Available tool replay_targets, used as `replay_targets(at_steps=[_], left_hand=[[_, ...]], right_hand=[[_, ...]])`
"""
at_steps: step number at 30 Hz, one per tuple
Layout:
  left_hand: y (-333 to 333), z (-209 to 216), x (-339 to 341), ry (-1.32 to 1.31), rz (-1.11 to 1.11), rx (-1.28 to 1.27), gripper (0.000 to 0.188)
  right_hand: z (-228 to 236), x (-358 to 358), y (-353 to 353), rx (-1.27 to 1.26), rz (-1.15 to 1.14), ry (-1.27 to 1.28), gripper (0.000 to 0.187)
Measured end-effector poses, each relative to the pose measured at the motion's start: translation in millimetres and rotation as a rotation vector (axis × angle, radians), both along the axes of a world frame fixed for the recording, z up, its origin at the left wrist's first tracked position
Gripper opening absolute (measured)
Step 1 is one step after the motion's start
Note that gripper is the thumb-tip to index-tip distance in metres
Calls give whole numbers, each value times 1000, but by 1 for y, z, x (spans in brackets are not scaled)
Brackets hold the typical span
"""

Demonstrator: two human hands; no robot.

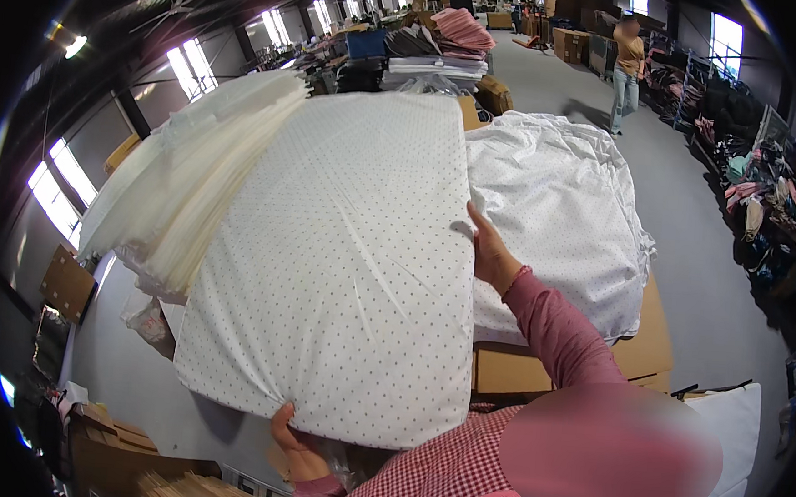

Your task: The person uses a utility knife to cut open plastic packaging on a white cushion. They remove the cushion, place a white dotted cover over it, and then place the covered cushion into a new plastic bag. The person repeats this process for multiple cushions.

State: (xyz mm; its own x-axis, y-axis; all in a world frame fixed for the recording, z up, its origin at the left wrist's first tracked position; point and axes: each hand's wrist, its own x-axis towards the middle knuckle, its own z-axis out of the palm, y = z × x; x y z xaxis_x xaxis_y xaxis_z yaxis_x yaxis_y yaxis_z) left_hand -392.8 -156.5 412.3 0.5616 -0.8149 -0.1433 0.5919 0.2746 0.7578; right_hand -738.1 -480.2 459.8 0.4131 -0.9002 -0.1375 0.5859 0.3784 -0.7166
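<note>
A large rectangular pad (353, 246) in white cloth with small dark dots spans the middle of the view, tilted up away from me. My left hand (299, 447) grips its near edge, thumb on top and the other fingers hidden underneath; creases fan out from the thumb. On the right edge, my right hand (491, 254) is closed with its fingers partly behind the pad. Beyond that hand lies a stack of similar dotted white covers (555, 222), wrinkled and gathered along the edges. A pile of cream foam sheets (202, 173) leans at the pad's left.
Cardboard (643, 332) lies under the right stack. Folded fabric piles (437, 50) stand at the back. A person (628, 67) stands in the aisle at the far right, beside heaped cloth (765, 207). Cardboard boxes (121, 455) sit at the lower left.
</note>
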Motion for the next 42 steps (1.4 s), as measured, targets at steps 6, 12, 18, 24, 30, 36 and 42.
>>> replay_targets(at_steps=[6,12,18,24,30,36,42], left_hand=[[-18,25,63,-119,-550,-609,87],[-65,118,154,-472,233,-151,84],[-144,136,92,-937,62,-44,80],[-153,45,-219,-788,-1221,-494,77],[-199,45,-234,-69,-584,120,43],[-233,11,-84,-64,-679,90,62],[-179,12,-38,-174,-430,-77,75]], right_hand=[[108,-103,-70,-338,-178,-247,96],[182,-239,-81,-613,-628,-129,81],[103,-387,27,-696,-875,-9,46],[-24,-269,134,-236,-1213,-335,47],[-38,-164,252,133,-448,-165,47],[-82,-207,230,69,-384,284,63],[-68,-166,143,74,-362,30,58]])
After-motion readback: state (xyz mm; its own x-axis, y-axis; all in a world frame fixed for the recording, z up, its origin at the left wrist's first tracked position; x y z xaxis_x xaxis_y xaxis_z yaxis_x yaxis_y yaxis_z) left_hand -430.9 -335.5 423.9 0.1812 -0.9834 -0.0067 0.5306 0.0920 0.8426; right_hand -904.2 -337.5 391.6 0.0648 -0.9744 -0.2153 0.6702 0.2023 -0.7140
